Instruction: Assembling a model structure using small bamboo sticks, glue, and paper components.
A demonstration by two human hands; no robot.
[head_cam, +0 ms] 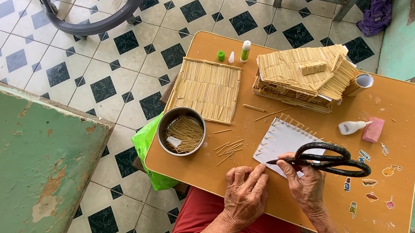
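My right hand [305, 184] grips large black scissors [331, 159], their blades pointing left over a white lined card [284, 140] edged with thin sticks. My left hand [245, 194] rests beside it at the table's near edge, fingertips pinched close to the scissor tip; whether it holds a stick is too small to tell. Loose thin sticks [229, 148] lie just beyond my left hand. A model house of sticks [304, 78] stands at the far side of the small tan table [405, 102]. A flat stick mat [207, 88] lies to its left.
A metal bowl [181, 131] of sticks sits at the table's left edge. A glue bottle [352, 126] and pink block [373, 130] lie right of the card, another glue bottle [245, 50] at the far edge. A green wooden panel [11, 175] stands left, a green bag [146, 145] under the table.
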